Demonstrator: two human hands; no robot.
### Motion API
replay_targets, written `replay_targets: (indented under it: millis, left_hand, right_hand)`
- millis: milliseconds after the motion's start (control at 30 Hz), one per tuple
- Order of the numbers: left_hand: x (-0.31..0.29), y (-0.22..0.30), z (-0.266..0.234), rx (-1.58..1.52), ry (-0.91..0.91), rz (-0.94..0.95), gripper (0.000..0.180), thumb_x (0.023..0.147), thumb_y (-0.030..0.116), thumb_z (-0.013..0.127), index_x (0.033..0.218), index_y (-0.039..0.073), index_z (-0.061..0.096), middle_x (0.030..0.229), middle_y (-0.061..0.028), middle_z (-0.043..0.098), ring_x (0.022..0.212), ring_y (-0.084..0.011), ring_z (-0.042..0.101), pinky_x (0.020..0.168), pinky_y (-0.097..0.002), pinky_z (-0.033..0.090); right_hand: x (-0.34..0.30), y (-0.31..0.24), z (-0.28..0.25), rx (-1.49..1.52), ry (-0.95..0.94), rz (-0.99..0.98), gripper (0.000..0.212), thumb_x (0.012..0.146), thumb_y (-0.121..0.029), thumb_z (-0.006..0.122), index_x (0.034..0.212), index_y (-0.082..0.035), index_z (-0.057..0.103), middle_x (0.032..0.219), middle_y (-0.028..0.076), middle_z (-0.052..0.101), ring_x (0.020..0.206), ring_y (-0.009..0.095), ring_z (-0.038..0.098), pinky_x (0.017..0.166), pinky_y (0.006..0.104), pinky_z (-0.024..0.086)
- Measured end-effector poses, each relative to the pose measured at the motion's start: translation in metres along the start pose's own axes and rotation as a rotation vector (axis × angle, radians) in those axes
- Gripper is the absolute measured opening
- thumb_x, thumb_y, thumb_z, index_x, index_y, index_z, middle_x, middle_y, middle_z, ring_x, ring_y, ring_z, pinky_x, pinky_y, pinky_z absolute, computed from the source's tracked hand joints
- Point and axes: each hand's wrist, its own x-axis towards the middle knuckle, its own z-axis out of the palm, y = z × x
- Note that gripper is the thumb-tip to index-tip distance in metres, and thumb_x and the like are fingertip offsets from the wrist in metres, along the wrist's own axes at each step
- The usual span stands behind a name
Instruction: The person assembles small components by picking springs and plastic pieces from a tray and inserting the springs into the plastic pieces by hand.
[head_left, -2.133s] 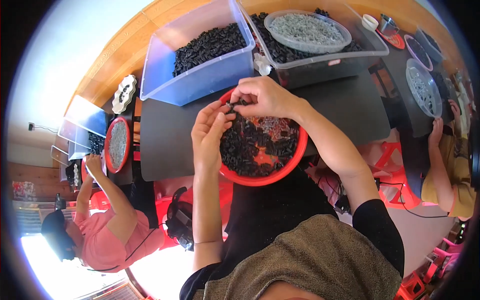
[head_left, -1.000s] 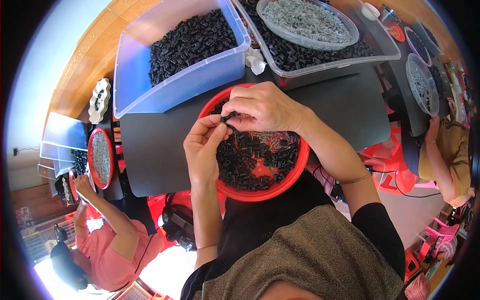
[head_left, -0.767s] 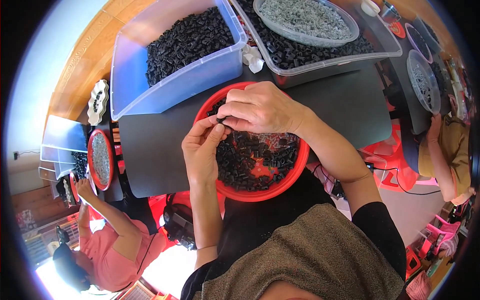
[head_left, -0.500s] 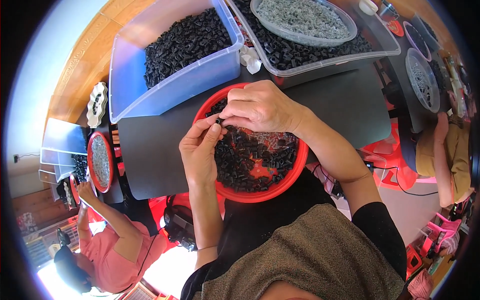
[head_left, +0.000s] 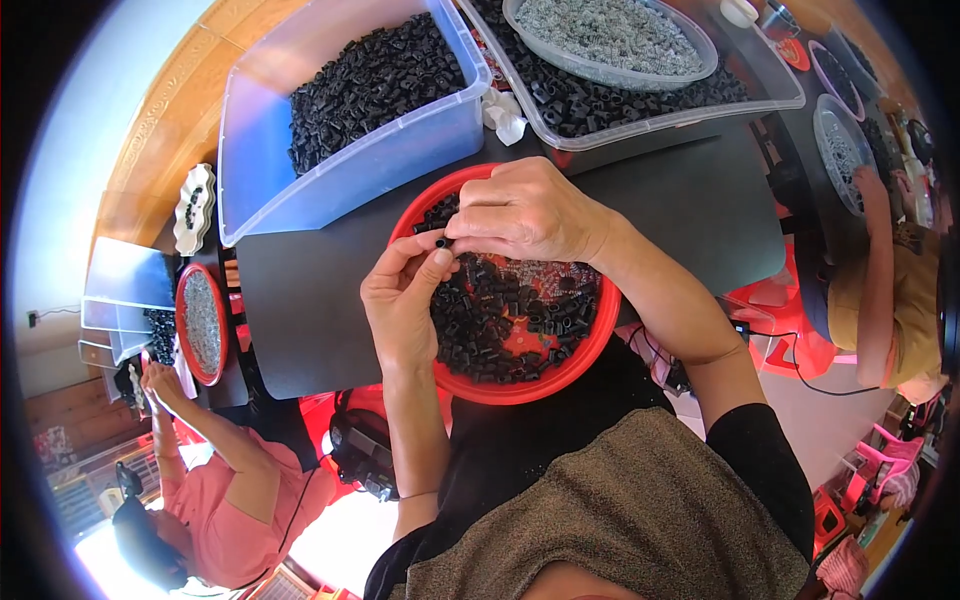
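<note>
On the dark bench, over my red bowl, both grips pinch one small black piece: left hand below, right hand above.

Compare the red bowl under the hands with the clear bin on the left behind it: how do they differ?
The red bowl is round and shallow; the clear bin is rectangular, deep and see-through. The red bowl holds a thin, loose layer of small black pieces with red bottom showing through; the clear bin holds a thick heap. Both hands, left hand and right hand, work over the bowl, none over the bin. Both hold similar small black parts.
</note>
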Motion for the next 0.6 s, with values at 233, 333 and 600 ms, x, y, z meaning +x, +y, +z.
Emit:
replay_targets:
  millis: [233, 333, 600]
  left_hand:
    - [0.001, -0.002, -0.003, -0.004, -0.046, -0.029, 0.013, 0.088, 0.003, 0.067, 0.100, -0.001, 0.067, 0.081, -0.0022, 0.065, 0.072, -0.0095, 0.060, 0.068, -0.0209, 0.047]
    - [0.002, 0.000, -0.002, -0.026, -0.097, -0.050, 0.011, 0.091, 0.006, 0.064, 0.101, 0.001, 0.065, 0.084, -0.0017, 0.063, 0.075, -0.0083, 0.058, 0.068, -0.0205, 0.045]
    - [0.007, -0.002, -0.002, -0.513, -0.151, -0.239, 0.010, 0.095, 0.010, 0.060, 0.103, 0.005, 0.061, 0.092, -0.0008, 0.061, 0.072, -0.0068, 0.050, 0.064, -0.0203, 0.042]
  right_hand:
    - [-0.001, 0.000, 0.002, -0.017, -0.042, -0.006, 0.021, 0.069, -0.015, 0.080, 0.081, -0.010, 0.063, 0.069, 0.002, 0.052, 0.054, 0.022, 0.053, 0.048, 0.0336, 0.042]
    - [-0.002, 0.000, 0.003, -0.004, -0.042, 0.010, 0.021, 0.069, -0.015, 0.080, 0.080, -0.010, 0.063, 0.069, 0.002, 0.052, 0.055, 0.022, 0.054, 0.048, 0.0336, 0.042]
    - [0.002, -0.005, 0.005, 0.083, 0.033, 0.044, 0.023, 0.069, -0.014, 0.081, 0.085, -0.011, 0.065, 0.070, 0.002, 0.056, 0.057, 0.022, 0.057, 0.049, 0.0338, 0.045]
